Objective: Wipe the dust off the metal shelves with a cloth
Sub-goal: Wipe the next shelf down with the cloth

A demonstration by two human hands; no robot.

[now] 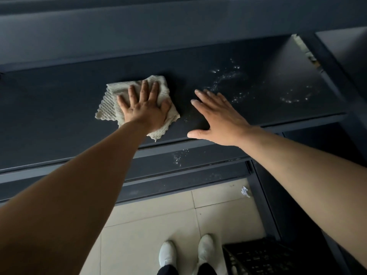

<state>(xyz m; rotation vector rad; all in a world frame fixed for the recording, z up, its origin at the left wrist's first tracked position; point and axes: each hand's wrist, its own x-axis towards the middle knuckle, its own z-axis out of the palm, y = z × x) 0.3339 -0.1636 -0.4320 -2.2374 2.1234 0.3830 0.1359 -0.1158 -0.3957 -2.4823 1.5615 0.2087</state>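
A dark metal shelf (59, 108) runs across the view at arm's length. On it lies a crumpled beige waffle-weave cloth (111, 108). My left hand (144, 108) presses flat on the cloth with fingers spread. My right hand (220, 120) rests flat on the bare shelf just right of the cloth, fingers apart, holding nothing. White dusty specks and smears (228, 78) mark the shelf to the right of my right hand.
Another shelf level (178, 20) overhangs above, and a lower shelf (198, 159) with white specks sits below. A dark upright post (264, 195) stands at right. A black crate (262, 257) sits on the beige tiled floor (155, 215) by my white shoes (166, 255).
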